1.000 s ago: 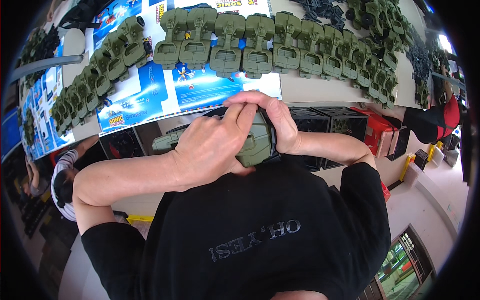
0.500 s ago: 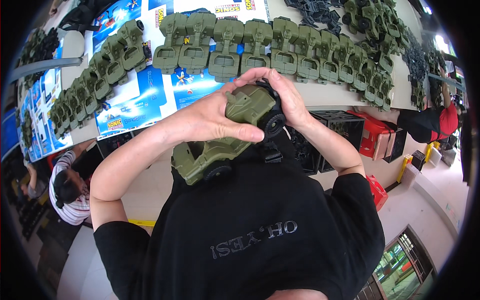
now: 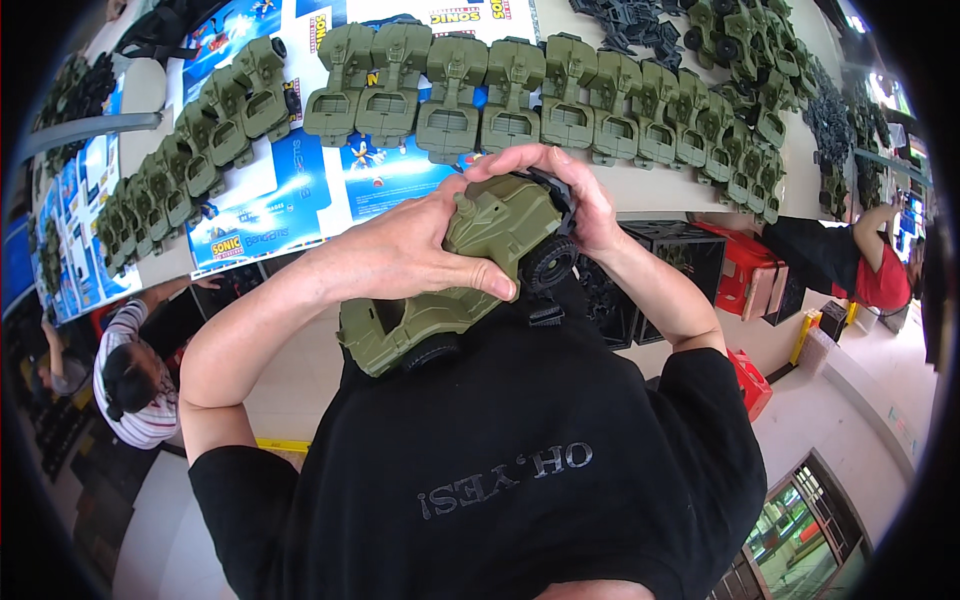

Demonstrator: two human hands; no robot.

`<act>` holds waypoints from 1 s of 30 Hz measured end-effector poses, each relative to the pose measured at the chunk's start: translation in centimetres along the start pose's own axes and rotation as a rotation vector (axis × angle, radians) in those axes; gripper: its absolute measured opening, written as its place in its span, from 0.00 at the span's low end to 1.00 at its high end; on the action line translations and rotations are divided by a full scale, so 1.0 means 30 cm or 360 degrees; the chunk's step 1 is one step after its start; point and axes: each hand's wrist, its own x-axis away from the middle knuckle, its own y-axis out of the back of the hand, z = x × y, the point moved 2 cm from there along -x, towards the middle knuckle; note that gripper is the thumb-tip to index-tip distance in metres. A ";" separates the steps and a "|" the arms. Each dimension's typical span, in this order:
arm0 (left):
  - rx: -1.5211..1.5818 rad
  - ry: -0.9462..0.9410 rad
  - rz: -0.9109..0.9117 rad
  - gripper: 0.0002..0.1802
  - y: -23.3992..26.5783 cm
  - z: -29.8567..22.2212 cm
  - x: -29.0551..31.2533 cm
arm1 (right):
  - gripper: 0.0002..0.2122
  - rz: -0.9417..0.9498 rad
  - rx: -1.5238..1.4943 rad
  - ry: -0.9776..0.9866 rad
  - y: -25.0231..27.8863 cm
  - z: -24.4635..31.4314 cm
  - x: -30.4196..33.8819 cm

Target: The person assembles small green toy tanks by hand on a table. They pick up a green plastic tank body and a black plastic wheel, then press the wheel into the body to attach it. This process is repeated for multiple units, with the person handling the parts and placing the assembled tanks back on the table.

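An olive-green toy vehicle [image 3: 505, 215] with black wheels is held up in front of my chest, tilted, one end lower on the left. My left hand [image 3: 425, 245] wraps over its body, thumb pressed along the side facing me. Around the far right end curls my right hand [image 3: 585, 200], its fingers at a black part [image 3: 562, 195] whose shape is partly covered. One black wheel [image 3: 550, 263] shows beside the right palm, another [image 3: 430, 350] under the lower end. The undersides of both hands are hidden.
A long row of green vehicle bodies [image 3: 455, 95] lines the table [image 3: 600, 185], partly over blue printed sheets [image 3: 270, 200]. Black parts [image 3: 630, 25] lie heaped at the back. Dark crates [image 3: 680, 270] and a red crate [image 3: 750, 280] stand right. Co-workers are at left [image 3: 140, 380] and right [image 3: 850, 260].
The vehicle has turned slightly in my hands, and its lower end has dropped a little. My right fingers have shifted slightly at the far end. The grip of both hands continues.
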 end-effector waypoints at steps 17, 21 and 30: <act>-0.0126 0.0166 0.0045 0.55 0.006 -0.076 0.030 | 0.34 0.0235 0.0306 0.0054 0.000 0.012 0.013; -0.0126 0.0082 -0.0066 0.51 0.004 -0.095 0.026 | 0.37 0.0274 0.0350 -0.0149 0.005 0.051 0.009; -0.0331 -0.0161 -0.0293 0.50 0.010 -0.083 0.006 | 0.41 -0.0025 0.1049 0.0004 0.011 0.064 0.013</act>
